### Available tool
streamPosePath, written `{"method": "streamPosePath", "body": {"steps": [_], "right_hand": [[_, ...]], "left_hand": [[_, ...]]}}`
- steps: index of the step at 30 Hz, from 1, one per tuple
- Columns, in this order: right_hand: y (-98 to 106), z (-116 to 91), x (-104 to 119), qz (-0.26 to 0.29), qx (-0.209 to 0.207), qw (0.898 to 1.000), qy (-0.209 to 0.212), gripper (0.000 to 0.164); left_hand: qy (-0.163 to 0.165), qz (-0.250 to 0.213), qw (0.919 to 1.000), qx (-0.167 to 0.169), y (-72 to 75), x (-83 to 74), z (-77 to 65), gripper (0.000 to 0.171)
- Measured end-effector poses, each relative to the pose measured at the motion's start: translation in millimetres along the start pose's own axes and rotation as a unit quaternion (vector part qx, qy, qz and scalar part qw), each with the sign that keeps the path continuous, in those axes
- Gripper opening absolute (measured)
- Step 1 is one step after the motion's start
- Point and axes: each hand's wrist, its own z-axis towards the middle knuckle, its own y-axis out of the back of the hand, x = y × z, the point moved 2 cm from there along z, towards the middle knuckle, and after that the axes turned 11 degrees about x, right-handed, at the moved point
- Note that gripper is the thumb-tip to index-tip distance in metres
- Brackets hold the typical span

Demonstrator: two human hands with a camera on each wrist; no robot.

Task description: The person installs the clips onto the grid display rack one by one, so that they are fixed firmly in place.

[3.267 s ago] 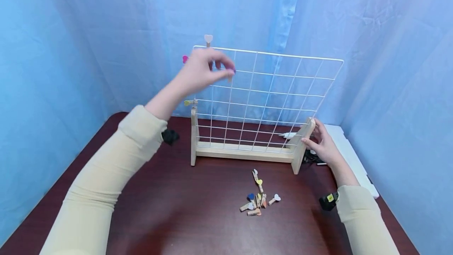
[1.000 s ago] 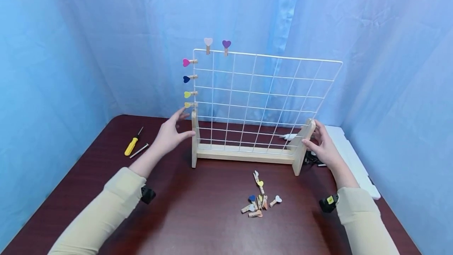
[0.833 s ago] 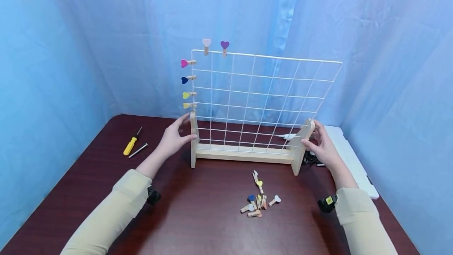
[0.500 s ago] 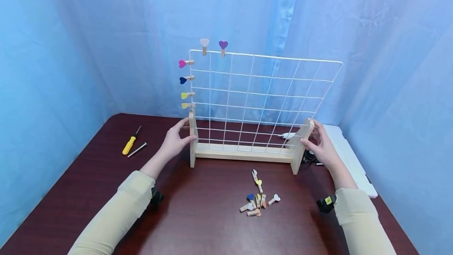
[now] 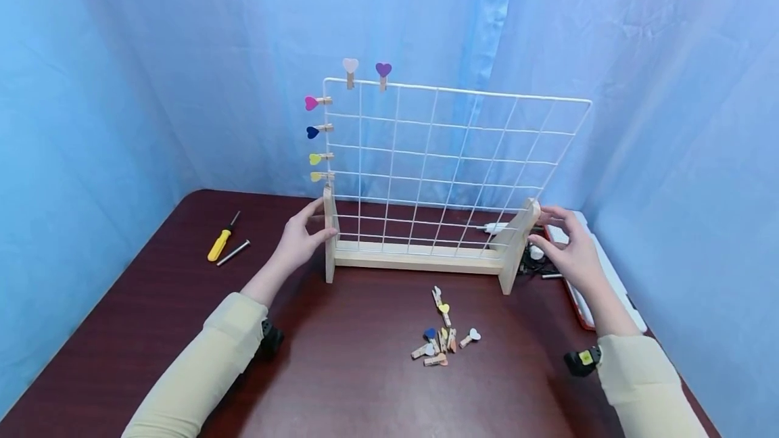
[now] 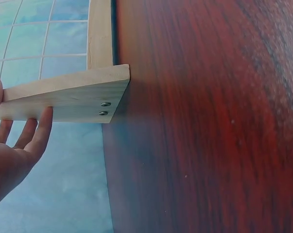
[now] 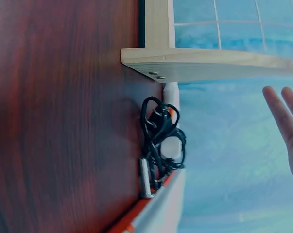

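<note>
Left hand (image 5: 298, 240): grasping the left wooden end (image 5: 329, 242), with thumb on the near edge and the other fingers at the outer face and far edge.
Right hand (image 5: 575, 255): released, with fingers spread just beside the right wooden end (image 5: 516, 252); in the right wrist view, parted from the wood by a visible gap at the fingertips that show.
Stand: upright on the table (image 5: 365, 384), between both hands, with a low wooden bar (image 5: 420, 262) joining the ends.
Wire grid (image 5: 456, 90): set between the wooden ends and rising well above them.
Clips in place: a pale heart clip (image 5: 350, 66) and a purple heart clip (image 5: 383, 69) on the top wire; pink, dark blue and two yellow ones down the left side.
Loose clips (image 5: 443, 341): clustered on the table in front of the stand.
Step in hand: probably steadying or straightening the partly clipped stand.
Next move: if adding clips, would call for picking one up and squeezing it open over bare top wire, with the stand braced.
Farther out: yellow screwdriver (image 5: 220, 245) beside a bolt (image 5: 233, 253) at left; black cable (image 7: 158, 126) and white case (image 5: 615, 289) at right.
</note>
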Motion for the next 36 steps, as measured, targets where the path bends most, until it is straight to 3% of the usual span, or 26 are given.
{"method": "streamPosePath", "body": {"steps": [4,9,15,22,25,32,36], "right_hand": [[-4,-9,14,0.003,0.021,0.999,0.049,0.054],[-29,-24,10,-0.024,0.119,0.988,0.1,0.049],[-68,-46,0,-0.051,0.254,0.957,0.129,0.039],[-100,-60,-11,-0.001,0.369,0.917,0.149,0.03],[-106,-61,-13,0.003,0.392,0.909,0.144,0.023],[-110,-61,-10,-0.026,0.398,0.901,0.169,0.011],[-111,-61,-10,-0.034,0.395,0.901,0.174,0.008]], "left_hand": [[0.002,-0.003,1.0,0.002,0.3,-1.3,0.2,0.066],[0.002,-0.005,1.0,0.004,0.3,-2.0,0.5,0.066],[0.008,-0.006,0.9999,0.004,0.5,-0.3,1.8,0.067],[0.025,-0.013,0.9996,0.009,0.0,2.9,1.1,0.066],[0.025,-0.014,0.9995,0.01,0.1,2.7,0.2,0.066],[0.024,-0.023,0.9994,0.011,0.5,2.2,0.4,0.066],[0.027,-0.024,0.9992,0.017,2.4,-19.0,-5.5,0.065]]}}
